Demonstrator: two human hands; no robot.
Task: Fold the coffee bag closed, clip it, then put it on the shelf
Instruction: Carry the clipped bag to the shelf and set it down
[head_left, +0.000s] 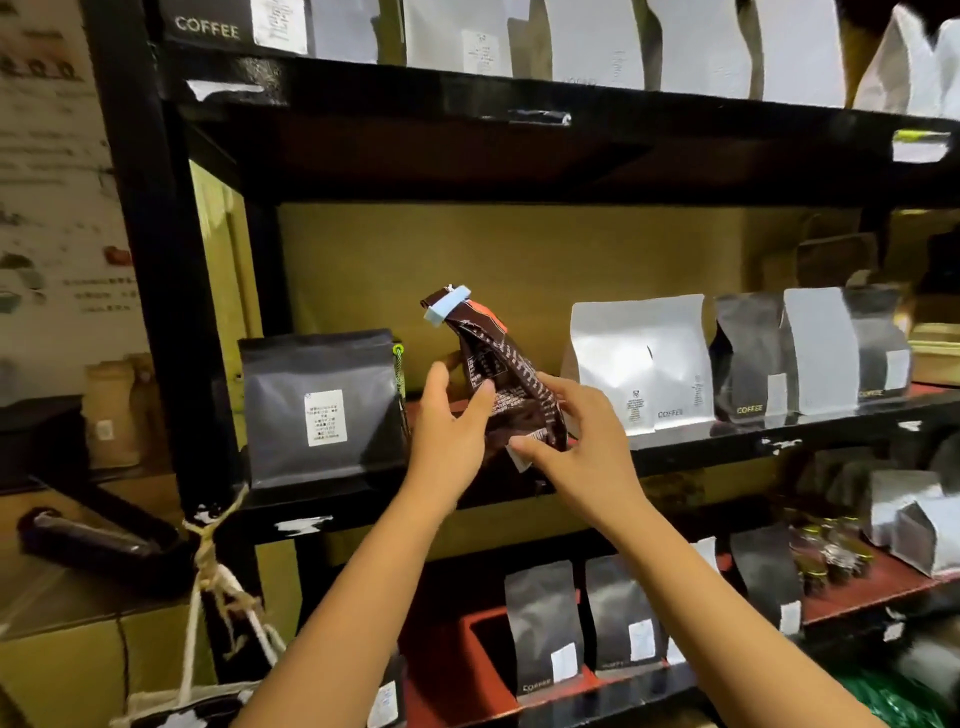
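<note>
The clipped coffee bag (506, 384) is gripped at the shelf (675, 447) — left hand (449, 421) at nine o'clock, right hand (576, 431) at four — fingers curled around it.

The left hand (451, 426) and right hand (574, 441) cover the lower part of the brown coffee bag (498, 374), its print is too small to read, and the far top-shelf white bags (597, 41) are cut off by the upper edge.
</note>
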